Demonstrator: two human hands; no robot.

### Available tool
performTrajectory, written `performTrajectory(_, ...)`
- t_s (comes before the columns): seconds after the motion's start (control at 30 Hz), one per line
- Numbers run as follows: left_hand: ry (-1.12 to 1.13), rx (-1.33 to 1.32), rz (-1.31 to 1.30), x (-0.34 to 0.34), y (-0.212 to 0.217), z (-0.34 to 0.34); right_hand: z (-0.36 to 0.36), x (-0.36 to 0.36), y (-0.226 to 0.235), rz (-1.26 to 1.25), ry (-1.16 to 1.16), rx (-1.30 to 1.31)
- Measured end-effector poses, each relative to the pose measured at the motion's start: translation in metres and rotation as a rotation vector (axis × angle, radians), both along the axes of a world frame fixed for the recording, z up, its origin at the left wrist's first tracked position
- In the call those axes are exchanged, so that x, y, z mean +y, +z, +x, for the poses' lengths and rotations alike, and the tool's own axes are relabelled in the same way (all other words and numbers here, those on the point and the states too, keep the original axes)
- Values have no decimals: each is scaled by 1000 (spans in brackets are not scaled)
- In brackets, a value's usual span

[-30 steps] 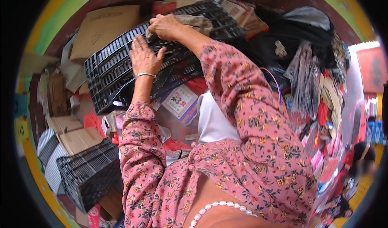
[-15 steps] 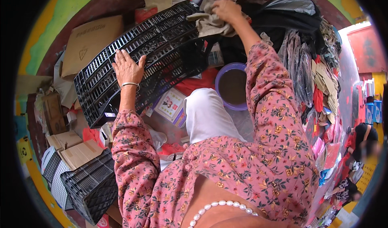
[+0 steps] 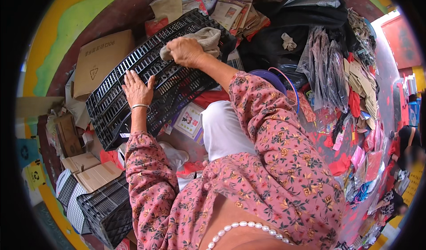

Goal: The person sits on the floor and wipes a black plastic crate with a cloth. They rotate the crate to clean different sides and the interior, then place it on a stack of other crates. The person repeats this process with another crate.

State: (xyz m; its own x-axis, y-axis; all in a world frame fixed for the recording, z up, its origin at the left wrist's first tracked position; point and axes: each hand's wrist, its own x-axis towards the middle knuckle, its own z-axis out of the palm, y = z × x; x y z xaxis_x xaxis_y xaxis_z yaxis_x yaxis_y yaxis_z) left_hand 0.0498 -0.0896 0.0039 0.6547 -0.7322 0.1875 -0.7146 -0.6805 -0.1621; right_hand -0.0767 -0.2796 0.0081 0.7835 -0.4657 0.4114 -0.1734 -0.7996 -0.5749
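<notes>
A black slatted plastic rack point(image 3: 117, 83) lies tilted before me, reaching from the left toward the far middle. My left hand point(image 3: 138, 90) rests flat on its near slats, fingers stretched out. Over the rack's far half, my right hand point(image 3: 186, 52) is closed round a bunched grey-beige cloth point(image 3: 206, 40) pressed against the slats. Part of the cloth is hidden under the fingers. Behind my right forearm a purple basin point(image 3: 270, 79) shows only by its rim.
A large cardboard box point(image 3: 102, 61) stands behind the rack at left. Near my left elbow sits a black plastic crate point(image 3: 106, 210) beside flattened cartons point(image 3: 97, 175). Clear plastic bags point(image 3: 326, 68) hang to the right. Printed booklets point(image 3: 235, 12) are piled at the back.
My right hand has drawn the cloth left and nearer along the rack, from its far right end toward the middle. My left hand stays on the slats.
</notes>
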Motion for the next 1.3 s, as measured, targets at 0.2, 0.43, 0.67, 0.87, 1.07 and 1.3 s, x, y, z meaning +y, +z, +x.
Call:
performTrajectory(0.2, -19, -8, -28, -2, -4, 0, -28, -110, 37, 468, -181, -641)
performTrajectory(0.43, -32, -18, -8, -17, -3, -4, -37, -168, -6, 381, -299, -505)
performTrajectory(0.67, 23, -7, 25, 7, 0, -2, -39, -97, -22, -201, -362, 61)
performTrajectory(0.87, -3, 13, 21, -6, 1, -11, -27, -79, -14, 160, -617, 47)
performTrajectory(1.07, -3, 10, 7, 1, -4, 1, 30, 14, -8, 397, -222, -154)
performTrajectory(1.3, 17, 32, 10, 0, -3, 4, -55, -71, 18, 440, -356, -546)
